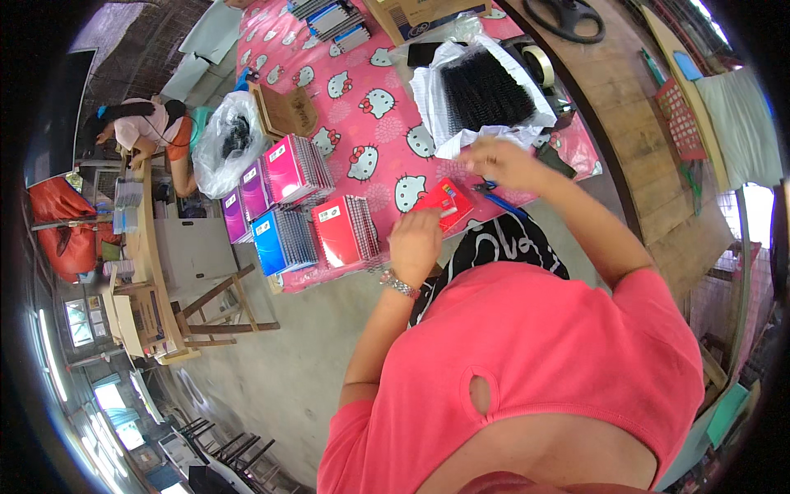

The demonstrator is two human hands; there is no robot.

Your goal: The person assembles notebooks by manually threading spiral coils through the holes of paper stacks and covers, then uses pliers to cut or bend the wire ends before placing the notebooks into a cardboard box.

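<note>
Red notebook (pixel 444 200) lies on the counter (pixel 355 122), the fingers of the left hand (pixel 415 240) at its near-left edge, grip unclear; best steadied flat. The right hand (pixel 512 165) hovers beyond its right side, fingers pinching or parted, I cannot tell; black coils (pixel 485 90) behind the notebook likely tangle unless lifted singly.
</note>
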